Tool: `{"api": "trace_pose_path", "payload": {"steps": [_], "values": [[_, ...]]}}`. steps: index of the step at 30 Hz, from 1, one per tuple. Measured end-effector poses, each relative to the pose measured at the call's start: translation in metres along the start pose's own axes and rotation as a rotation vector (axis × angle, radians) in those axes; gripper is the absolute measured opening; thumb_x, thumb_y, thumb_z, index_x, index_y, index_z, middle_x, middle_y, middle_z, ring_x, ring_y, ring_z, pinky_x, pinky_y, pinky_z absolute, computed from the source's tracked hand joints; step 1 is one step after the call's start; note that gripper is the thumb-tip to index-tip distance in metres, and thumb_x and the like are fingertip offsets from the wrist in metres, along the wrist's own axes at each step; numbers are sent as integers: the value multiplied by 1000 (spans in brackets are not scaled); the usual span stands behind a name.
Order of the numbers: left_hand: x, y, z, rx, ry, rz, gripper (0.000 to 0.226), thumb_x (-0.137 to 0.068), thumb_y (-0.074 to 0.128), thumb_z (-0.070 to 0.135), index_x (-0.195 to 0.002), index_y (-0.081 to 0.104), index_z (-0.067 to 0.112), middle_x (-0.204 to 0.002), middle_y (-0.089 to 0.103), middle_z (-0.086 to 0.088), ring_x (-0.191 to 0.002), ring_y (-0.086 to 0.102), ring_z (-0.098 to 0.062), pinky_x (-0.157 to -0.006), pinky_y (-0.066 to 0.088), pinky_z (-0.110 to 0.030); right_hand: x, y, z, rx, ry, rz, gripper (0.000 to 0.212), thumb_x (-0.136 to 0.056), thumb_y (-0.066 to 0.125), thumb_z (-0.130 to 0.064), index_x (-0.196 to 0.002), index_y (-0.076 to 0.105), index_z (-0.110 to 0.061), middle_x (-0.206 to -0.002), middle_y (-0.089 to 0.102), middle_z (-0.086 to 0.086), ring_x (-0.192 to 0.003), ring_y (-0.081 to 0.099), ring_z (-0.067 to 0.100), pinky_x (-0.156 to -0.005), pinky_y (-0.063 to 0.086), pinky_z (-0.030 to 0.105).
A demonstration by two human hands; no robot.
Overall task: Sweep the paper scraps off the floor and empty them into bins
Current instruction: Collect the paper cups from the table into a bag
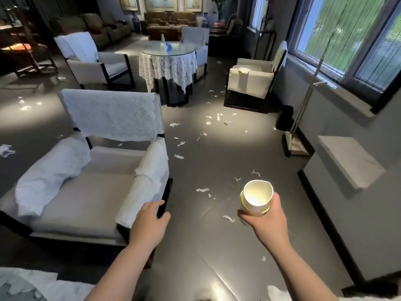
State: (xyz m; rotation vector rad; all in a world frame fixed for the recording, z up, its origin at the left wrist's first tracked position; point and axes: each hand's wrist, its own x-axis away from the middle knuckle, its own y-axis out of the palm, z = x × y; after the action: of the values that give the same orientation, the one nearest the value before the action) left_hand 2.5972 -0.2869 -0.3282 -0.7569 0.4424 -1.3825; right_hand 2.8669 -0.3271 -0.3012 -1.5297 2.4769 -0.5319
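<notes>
Several white paper scraps (pixel 202 189) lie scattered over the dark glossy floor (pixel 217 246), from just ahead of me to the far chairs. My right hand (pixel 263 220) grips a stack of crumpled white paper cups (pixel 257 197), mouth up, above the floor. My left hand (pixel 149 218) rests on the front corner of the near armchair's armrest (pixel 152 170), fingers curled over its dark edge. A long-handled dustpan (pixel 296 146) stands against the right wall, its metal handle (pixel 308 98) leaning up toward the window. A dark bin (pixel 285 118) sits behind it.
A white armchair (pixel 93 181) stands close on my left. A round table with a lace cloth (pixel 168 64) and more white armchairs (pixel 251 81) lie ahead. A low wall with a marble-topped ledge (pixel 347 161) runs along the right under the windows.
</notes>
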Motion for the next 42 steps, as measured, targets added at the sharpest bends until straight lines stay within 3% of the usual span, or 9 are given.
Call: {"api": "trace_pose_path", "payload": {"steps": [5, 15, 22, 24, 28, 32, 36, 40, 42], "values": [[-86, 9, 55, 27, 63, 18, 43, -95, 59, 22, -138, 55, 20, -143, 50, 0, -130, 48, -18, -94, 37, -27, -91, 27, -22, 19, -4, -21, 76, -61, 89, -21, -122, 44, -25, -110, 58, -4, -100, 54, 18, -73, 39, 27], [-299, 27, 117, 38, 135, -12, 41, -95, 60, 20, -136, 57, 19, -142, 51, 1, -131, 47, -18, -103, 37, -30, -288, 109, -62, 65, -14, -9, 73, -60, 88, -23, -118, 45, -28, -108, 59, -7, -100, 55, 16, -76, 39, 28], [-463, 34, 185, 17, 227, -42, 41, -95, 60, 23, -136, 57, 22, -140, 50, 4, -110, 53, -15, -89, 39, -27, -427, 152, -102, 31, -10, 41, 71, -60, 89, -19, -114, 44, -27, -106, 58, -8, -96, 55, 14, -76, 38, 27], [-504, 43, 202, 12, 243, -54, 42, -94, 61, 22, -136, 58, 20, -140, 50, 2, -118, 53, -17, -97, 39, -29, -466, 160, -106, 27, -8, 55, 71, -59, 89, -19, -115, 45, -25, -106, 59, -7, -96, 55, 15, -76, 39, 28], [-596, 68, 235, 48, 234, -54, 40, -92, 63, 19, -133, 61, 19, -140, 52, -1, -132, 47, -19, -106, 38, -31, -565, 182, -112, -10, -13, 73, 71, -58, 89, -18, -115, 47, -28, -106, 61, -7, -96, 57, 15, -76, 42, 29], [-683, 88, 270, 68, 199, -9, 39, -92, 64, 19, -131, 61, 18, -135, 55, 1, -124, 51, -18, -97, 38, -26, -668, 201, -124, -39, -35, -4, 62, -59, 88, -18, -102, 47, -35, -97, 61, -14, -88, 57, 3, -68, 42, 21], [-763, 94, 300, 87, 152, 54, 39, -92, 63, 18, -131, 62, 19, -135, 54, 2, -101, 51, -9, -90, 36, -23, -766, 223, -143, -19, -61, -88, 63, -60, 86, -17, -109, 49, -32, -100, 62, -12, -89, 57, 1, -66, 42, 20], [-835, 98, 312, 110, 68, 95, 38, -91, 66, 19, -129, 64, 17, -136, 55, -2, -120, 53, -18, -100, 39, -30, -849, 263, -167, -37, -81, -174, 66, -62, 86, -14, -115, 48, -26, -99, 61, -12, -86, 58, -1, -65, 42, 19], [-869, 98, 311, 102, 12, 116, 39, -89, 67, 22, -128, 64, 17, -134, 56, -3, -118, 55, -19, -96, 40, -30, -887, 287, -178, -46, -93, -215, 67, -63, 86, -12, -117, 48, -24, -100, 59, -10, -87, 57, -1, -66, 41, 18]]}}
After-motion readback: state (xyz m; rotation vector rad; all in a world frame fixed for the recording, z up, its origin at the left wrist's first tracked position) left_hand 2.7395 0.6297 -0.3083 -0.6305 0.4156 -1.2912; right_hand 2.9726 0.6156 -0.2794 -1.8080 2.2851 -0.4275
